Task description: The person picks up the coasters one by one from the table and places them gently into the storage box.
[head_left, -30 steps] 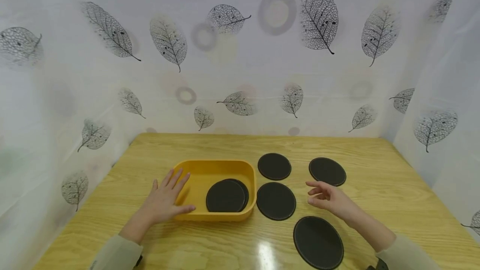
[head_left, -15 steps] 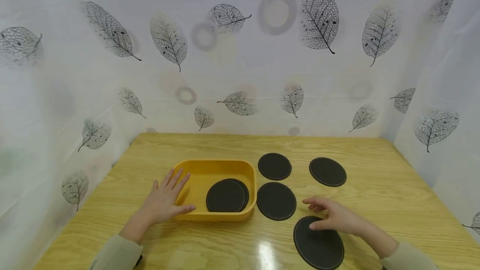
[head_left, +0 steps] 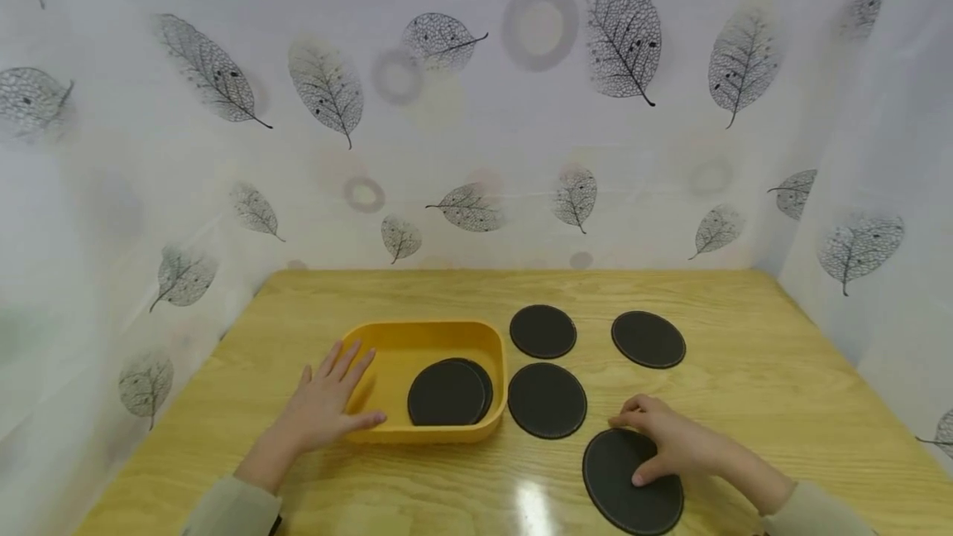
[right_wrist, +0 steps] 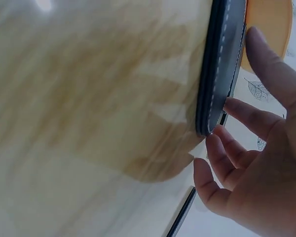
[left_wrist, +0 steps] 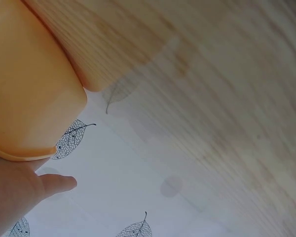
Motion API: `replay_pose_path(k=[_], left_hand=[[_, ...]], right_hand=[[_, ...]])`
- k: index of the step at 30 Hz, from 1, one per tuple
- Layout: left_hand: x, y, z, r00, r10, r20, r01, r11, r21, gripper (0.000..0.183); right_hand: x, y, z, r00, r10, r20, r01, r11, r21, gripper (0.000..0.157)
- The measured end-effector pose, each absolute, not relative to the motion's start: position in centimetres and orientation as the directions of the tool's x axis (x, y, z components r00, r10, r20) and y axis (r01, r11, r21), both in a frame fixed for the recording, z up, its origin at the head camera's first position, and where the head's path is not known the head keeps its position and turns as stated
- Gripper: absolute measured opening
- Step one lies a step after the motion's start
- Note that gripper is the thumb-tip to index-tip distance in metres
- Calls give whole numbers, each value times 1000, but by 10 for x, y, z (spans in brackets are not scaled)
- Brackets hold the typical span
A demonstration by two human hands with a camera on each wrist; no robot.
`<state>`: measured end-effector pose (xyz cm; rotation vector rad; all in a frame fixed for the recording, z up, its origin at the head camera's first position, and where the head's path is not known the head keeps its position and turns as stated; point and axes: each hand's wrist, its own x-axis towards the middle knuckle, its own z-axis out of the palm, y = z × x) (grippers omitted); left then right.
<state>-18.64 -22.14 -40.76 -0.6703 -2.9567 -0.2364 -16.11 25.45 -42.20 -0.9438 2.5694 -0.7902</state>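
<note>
In the head view, my left hand [head_left: 316,408] rests spread on the left rim of a yellow tray [head_left: 357,434], fingers over its inside. Two overlapping black round coasters [head_left: 445,394] lie in the tray. My right hand [head_left: 681,441] is over the right side of the nearest black round coaster [head_left: 625,490], thumb over its top and fingers at its far edge. From the right wrist, the coaster [right_wrist: 219,69] shows white stitching and several edge layers; the fingertips meet its edge, without a plain grip. In the left wrist view, the tray [left_wrist: 34,84] hides most of the left hand's fingers.
Three more black round coasters lie flat on the wooden table [head_left: 417,495]: one at the back [head_left: 543,331], one beside the tray [head_left: 547,400], one at back right [head_left: 648,339]. A leaf-print curtain [head_left: 476,122] hangs behind the table and along both sides.
My right hand has come down toward me, from near the back-right coaster to the nearest one. My left hand stays on the tray's rim. The coasters have not moved on the table.
</note>
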Motion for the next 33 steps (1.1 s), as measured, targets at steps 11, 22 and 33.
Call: replay_pose_path(k=[11,22,33], left_hand=[[-184,-221,-408,-902,412,130,428,894,133,87],[-184,-221,-407,-902,411,132,427,895,132,86],[-185,-221,-406,-905,409,120,424,894,148,86]], right_hand=[[-157,250,-418,-763,-637,-113,-487,681,-547,63],[-160,249,-421,-745,-663,-72,-542,664,-515,53],[-163,247,-419,-716,-692,-88,-582,662,-472,57]])
